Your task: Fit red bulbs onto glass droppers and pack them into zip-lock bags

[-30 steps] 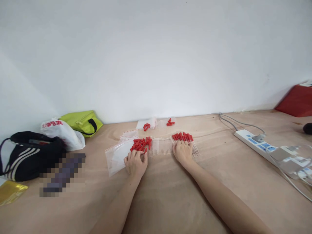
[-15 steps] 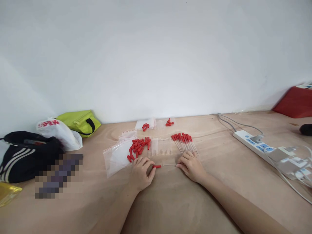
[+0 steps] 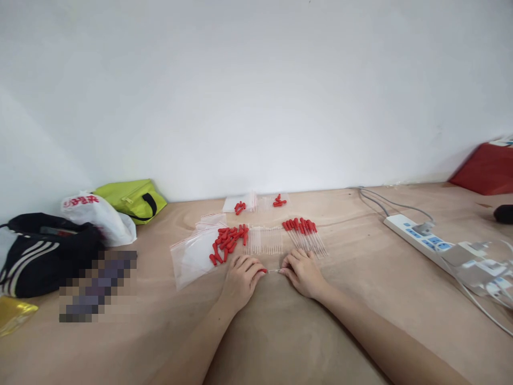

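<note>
Centre-left of the frame, loose red caps (image 3: 226, 241) lie just above your left hand (image 3: 241, 278), fingertips pinched on one red-capped tube (image 3: 271, 271). Your right hand (image 3: 303, 274) pinches its other end, below the bundle of capped tubes (image 3: 303, 231).

My left hand (image 3: 240, 279) pinches a red cap (image 3: 262, 270) in its fingers, my right hand (image 3: 303, 274) pinches a thin clear tube (image 3: 274, 271), the two meeting end to end low over the desk (image 3: 280, 331). Behind lie loose red caps (image 3: 229, 239) (clear bags (image 3: 190, 259) beside them), bare tubes (image 3: 265, 240) and capped tubes (image 3: 304, 232).
</note>
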The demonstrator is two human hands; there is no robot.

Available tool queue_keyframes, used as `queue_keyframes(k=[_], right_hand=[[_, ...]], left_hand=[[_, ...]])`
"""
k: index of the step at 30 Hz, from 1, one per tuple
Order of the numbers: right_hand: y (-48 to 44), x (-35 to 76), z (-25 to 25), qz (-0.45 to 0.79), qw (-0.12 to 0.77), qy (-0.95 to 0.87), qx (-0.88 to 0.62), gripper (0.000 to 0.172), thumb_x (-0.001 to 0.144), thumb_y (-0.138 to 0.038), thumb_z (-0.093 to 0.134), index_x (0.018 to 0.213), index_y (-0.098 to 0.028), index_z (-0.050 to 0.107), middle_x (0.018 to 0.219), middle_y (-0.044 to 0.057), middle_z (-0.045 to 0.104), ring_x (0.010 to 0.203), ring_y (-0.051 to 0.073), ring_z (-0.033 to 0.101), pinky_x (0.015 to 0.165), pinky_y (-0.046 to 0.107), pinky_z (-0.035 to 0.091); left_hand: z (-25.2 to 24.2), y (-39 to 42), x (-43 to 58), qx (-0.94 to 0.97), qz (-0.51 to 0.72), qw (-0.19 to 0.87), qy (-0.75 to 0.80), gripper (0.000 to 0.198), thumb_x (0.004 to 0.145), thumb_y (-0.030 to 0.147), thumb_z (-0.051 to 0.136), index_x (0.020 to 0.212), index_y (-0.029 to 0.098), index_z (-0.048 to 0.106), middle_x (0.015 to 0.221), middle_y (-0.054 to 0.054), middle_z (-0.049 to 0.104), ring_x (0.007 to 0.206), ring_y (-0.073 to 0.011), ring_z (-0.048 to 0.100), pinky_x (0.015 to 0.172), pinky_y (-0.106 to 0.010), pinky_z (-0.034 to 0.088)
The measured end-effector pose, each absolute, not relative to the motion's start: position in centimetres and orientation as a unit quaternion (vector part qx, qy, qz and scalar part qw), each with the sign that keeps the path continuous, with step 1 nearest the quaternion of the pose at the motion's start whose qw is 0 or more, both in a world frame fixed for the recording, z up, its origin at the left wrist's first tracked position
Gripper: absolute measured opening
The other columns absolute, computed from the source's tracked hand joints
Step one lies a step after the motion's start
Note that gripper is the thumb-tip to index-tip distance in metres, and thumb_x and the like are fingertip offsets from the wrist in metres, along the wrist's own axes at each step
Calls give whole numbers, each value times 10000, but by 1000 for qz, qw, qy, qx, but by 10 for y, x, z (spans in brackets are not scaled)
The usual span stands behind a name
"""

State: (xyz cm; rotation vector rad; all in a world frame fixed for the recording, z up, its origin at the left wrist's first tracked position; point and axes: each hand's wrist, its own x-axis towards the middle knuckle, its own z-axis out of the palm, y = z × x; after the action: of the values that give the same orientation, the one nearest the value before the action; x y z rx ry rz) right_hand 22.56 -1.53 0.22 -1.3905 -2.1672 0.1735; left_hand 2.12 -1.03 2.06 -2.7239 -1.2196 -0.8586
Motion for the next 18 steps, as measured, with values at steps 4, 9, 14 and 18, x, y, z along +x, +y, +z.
queue_keyframes(k=[4, 9, 14, 18], right_hand=[[-19, 226, 3, 85, 312, -803, -502, 75, 815, -244, 520, 756, -199, 536, 776, 4, 573, 771, 158, 481, 706, 311, 238], [-20, 225, 6, 112, 338, -803, -477, 91, 833, -240, 481, 762, -196, 517, 780, -1, 575, 755, 143, 502, 740, 316, 239], [-19, 223, 6, 142, 340, -817, -443, 129, 856, -260, 435, 763, -189, 487, 728, -13, 578, 664, 117, 503, 780, 326, 253], [-18, 225, 5, 155, 346, -818, -432, 144, 867, -264, 407, 769, -191, 482, 706, -19, 581, 624, 106, 503, 783, 321, 270]], left_hand=[[18, -10, 22, -875, -296, 21, -382, 154, 876, 212, 405, 833, 209, 553, 804, 17, 661, 902, -177, 574, 978, -448, 247], [17, -11, 22, -879, -304, 8, -368, 166, 888, 201, 366, 849, 205, 528, 831, 27, 670, 949, -169, 583, 1043, -470, 156], [18, -12, 23, -884, -304, -11, -354, 192, 893, 229, 352, 905, 215, 543, 856, 13, 674, 956, -165, 588, 1066, -469, 131], [17, -12, 23, -884, -307, -20, -352, 219, 898, 233, 337, 954, 211, 547, 884, -9, 674, 968, -171, 584, 1064, -478, 133]])
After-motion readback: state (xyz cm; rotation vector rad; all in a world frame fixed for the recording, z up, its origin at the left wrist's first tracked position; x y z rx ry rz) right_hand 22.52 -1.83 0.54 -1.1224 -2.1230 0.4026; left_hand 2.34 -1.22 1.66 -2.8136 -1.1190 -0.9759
